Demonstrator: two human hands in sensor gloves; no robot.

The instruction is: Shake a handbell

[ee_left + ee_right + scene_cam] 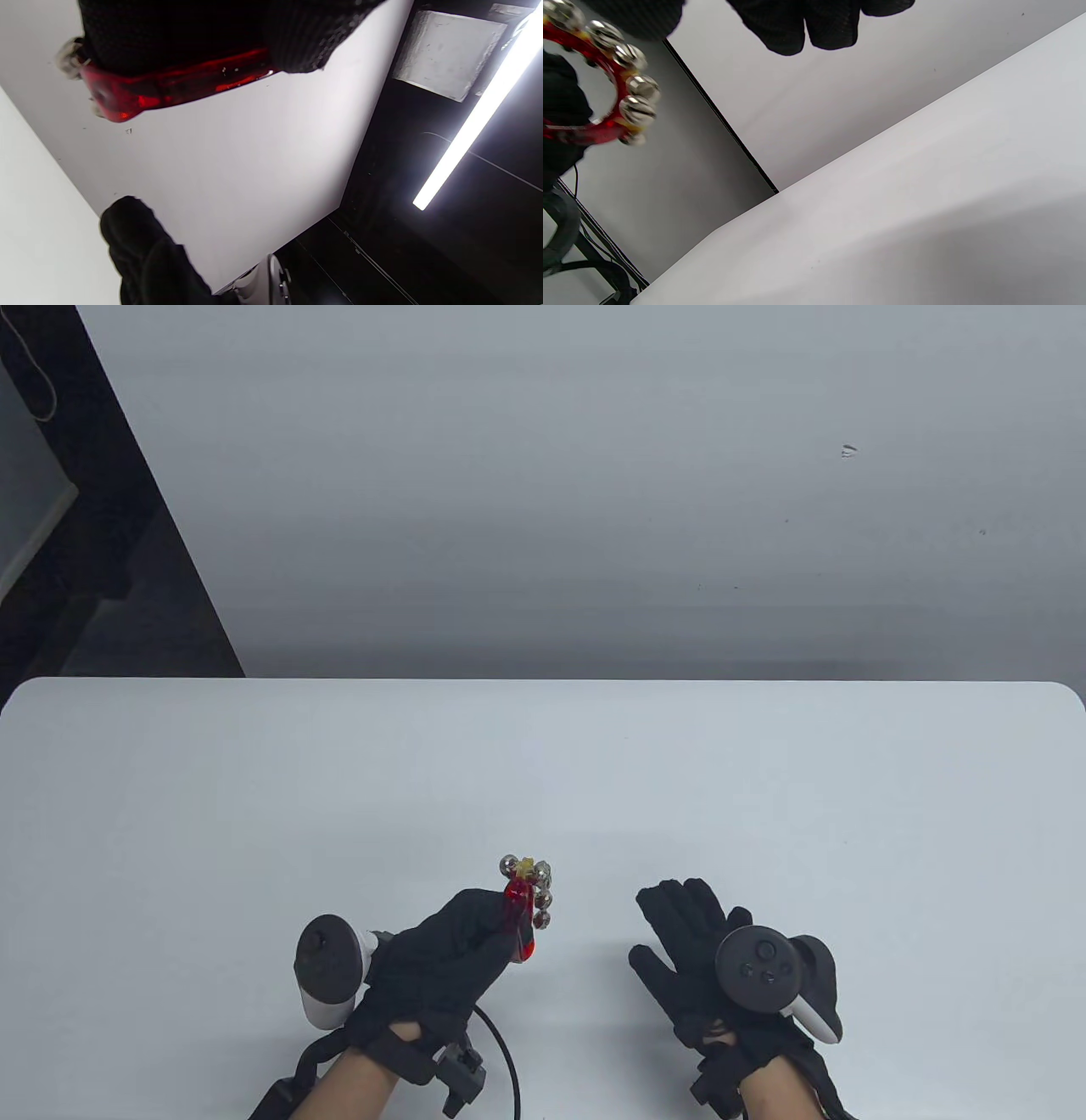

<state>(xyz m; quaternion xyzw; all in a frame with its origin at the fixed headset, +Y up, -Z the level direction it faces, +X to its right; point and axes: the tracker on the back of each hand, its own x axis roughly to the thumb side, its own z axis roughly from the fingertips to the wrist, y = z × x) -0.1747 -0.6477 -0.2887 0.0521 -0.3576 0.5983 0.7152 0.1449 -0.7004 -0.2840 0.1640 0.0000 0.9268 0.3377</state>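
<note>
While we are gripping the red translucent plastic handbell (521, 918) with its curved row of silver jingle bells in our black-gloved left hand (441, 963), fingers wrapped around its handle, we are holding it raised above the near middle of the white table (543, 780), bells pointing away from us. Well apart to the right, our gloved right hand (704, 959) is lying open and flat, holding nothing, fingers stretched forward.

Table view high above the white table (543, 780); both tilted wrist views close, sharing its surface
</note>
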